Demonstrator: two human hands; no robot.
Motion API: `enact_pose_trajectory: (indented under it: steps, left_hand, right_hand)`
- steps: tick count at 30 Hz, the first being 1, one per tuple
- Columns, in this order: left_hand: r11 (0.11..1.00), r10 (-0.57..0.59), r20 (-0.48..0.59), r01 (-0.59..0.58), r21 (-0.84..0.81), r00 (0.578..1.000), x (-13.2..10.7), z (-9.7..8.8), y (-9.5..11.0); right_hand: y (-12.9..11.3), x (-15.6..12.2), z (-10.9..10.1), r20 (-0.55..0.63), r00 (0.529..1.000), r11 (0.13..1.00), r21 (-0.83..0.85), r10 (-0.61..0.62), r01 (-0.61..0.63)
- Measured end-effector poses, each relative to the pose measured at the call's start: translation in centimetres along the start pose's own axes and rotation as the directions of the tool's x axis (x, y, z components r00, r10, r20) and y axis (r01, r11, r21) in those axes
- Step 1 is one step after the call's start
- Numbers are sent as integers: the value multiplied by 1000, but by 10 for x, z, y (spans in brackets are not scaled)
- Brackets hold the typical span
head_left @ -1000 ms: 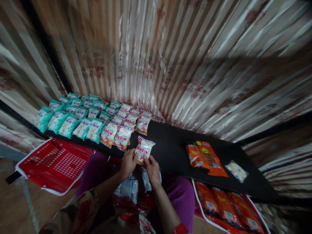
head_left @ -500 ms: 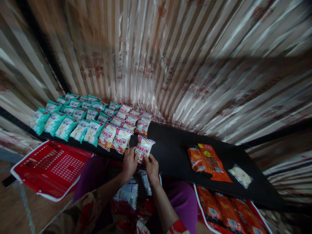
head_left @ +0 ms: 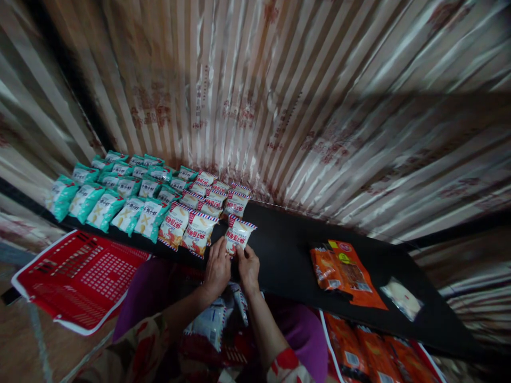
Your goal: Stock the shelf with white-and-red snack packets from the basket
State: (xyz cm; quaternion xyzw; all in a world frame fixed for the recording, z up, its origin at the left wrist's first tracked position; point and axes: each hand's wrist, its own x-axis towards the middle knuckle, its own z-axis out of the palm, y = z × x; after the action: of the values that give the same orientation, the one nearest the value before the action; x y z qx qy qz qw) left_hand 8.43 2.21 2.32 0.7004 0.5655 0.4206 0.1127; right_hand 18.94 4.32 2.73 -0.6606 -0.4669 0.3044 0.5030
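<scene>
A small white snack bag with a striped red-and-blue top edge stands tilted on the black board, its printed front towards me. My left hand has its fingers closed at the bag's lower left edge. At the lower right, my right hand grips it with the thumb on the front. Just left are matching snack bags in rows. Farther left, several teal-and-white snack bags stand in rows. More packets lie in a red basket between my knees, partly hidden by my forearms.
On the right of the black board lie orange food packets and a clear packet with a pale round item. A red basket sits below left. Another basket below right holds orange packs. A striped curtain hangs behind.
The snack bag in my hands has shifted slightly away from me, towards the back of the board. Both hands moved with it, and the view has tilted a little.
</scene>
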Motion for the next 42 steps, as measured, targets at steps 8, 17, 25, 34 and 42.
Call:
enact_pose_trajectory:
  steps: [8, 17, 25, 34, 42]
  left_hand:
    - [999, 6, 54, -8, 44, 999, 7, 5, -3]
    - [999, -18, 54, 16, 42, 998, 17, 10, -8]
    - [999, -34, 49, 33, 32, 998, 26, 11, -11]
    - [999, -23, 33, 22, 41, 999, 34, 11, -14]
    - [999, 8, -1, -8, 45, 1000, 31, 14, -17]
  right_hand:
    - [2, 15, 10, 23, 1000, 1000, 22, 6, -6]
    - [-1, 29, 20, 67, 996, 996, 73, 53, -58]
    - [0, 40, 28, 86, 995, 995, 85, 50, -58]
    - [-6, 47, 31, 105, 993, 995, 84, 45, -54]
    - [-7, 49, 32, 92, 996, 997, 73, -22, 16]
